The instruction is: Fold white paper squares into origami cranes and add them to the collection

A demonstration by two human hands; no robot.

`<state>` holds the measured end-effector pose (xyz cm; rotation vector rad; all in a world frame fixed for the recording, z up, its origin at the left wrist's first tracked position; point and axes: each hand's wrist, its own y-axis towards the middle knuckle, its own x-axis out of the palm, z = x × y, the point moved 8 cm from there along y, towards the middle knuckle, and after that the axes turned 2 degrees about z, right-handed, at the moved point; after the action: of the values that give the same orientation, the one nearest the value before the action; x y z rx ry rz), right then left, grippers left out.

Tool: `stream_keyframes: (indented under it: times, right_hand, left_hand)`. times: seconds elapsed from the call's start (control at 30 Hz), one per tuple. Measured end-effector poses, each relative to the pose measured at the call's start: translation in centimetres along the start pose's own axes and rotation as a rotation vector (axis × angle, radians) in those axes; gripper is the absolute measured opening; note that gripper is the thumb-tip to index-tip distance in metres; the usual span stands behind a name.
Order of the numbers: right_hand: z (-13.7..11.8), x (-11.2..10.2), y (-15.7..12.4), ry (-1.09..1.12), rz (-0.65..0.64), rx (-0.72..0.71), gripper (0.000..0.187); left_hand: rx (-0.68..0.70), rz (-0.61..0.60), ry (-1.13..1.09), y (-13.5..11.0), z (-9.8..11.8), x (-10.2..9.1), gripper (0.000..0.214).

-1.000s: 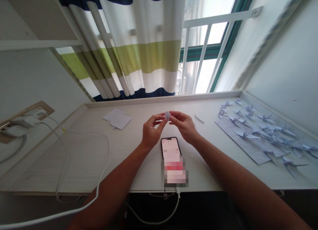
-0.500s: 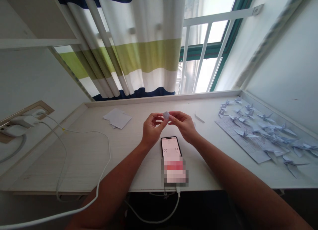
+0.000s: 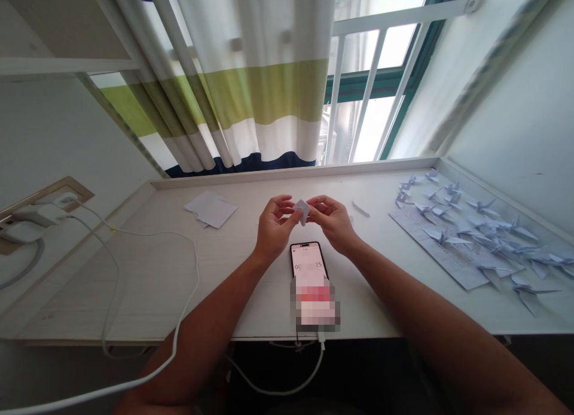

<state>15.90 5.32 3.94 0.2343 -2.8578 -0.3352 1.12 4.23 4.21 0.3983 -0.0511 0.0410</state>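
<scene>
My left hand and my right hand meet above the white desk, both pinching a small folded piece of pale paper between fingertips. The paper is held in the air just beyond a phone that lies face up on the desk with its screen lit. Both hands are closed on the paper, one from each side.
Several folded paper cranes lie on a printed sheet at the right. A few white paper squares sit at the back left. A white cable runs from a wall socket across the desk. A striped curtain and window bars stand behind.
The folded paper has turned slightly between my fingers and both hands sit a little higher in the picture. The phone's timer has advanced.
</scene>
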Motion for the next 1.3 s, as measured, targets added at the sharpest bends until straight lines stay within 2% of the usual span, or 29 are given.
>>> stream_keyframes:
  times: [0.2,0.27,0.4,0.5,0.73,0.93,1.07,1.17,1.3]
  right_hand:
    - [-0.3,-1.3,0.1,-0.293,0.119,-0.141,0.040]
    - [-1.2,-1.2,-0.1,-0.388,0.114,-0.219,0.035]
    - [-2.7,0.7,-0.8,-0.638,-0.111,-0.403,0.026]
    - [-2.8,1.3,-1.0,-0.763,-0.184,-0.468,0.023]
    - [-2.8,1.3,-0.9,-0.757,-0.211,-0.448,0.013]
    - [-2.8,1.2,-0.8,-0.705,-0.195,-0.398,0.015]
    - [-2.8,1.1,-0.7,-0.698,-0.183,-0.384,0.023]
    - [-3.1,1.2,-0.8,-0.696,-0.195,-0.402,0.019]
    - [-3.1,1.0,-0.8,-0.661,-0.177,-0.349,0.018]
  left_hand:
    - [-0.134,-0.061,-0.105,0.1,-1.6,0.6,0.033]
    - [-0.156,-0.055,-0.131,0.2,-1.8,0.5,0.032]
    - [-0.159,-0.042,-0.134,0.4,-1.7,0.2,0.030]
    - [-0.170,-0.032,-0.169,0.4,-1.7,-0.1,0.033]
    - [-0.197,-0.053,-0.156,0.4,-2.2,-0.2,0.039]
    - [-0.173,-0.036,-0.160,0.5,-1.8,-0.3,0.037]
    - [-0.133,-0.048,-0.143,0.5,-1.3,-0.1,0.035]
    - [-0.119,-0.055,-0.145,0.5,-1.3,0.0,0.035]
    - [-0.126,-0.013,-0.134,0.6,-1.8,-0.4,0.034]
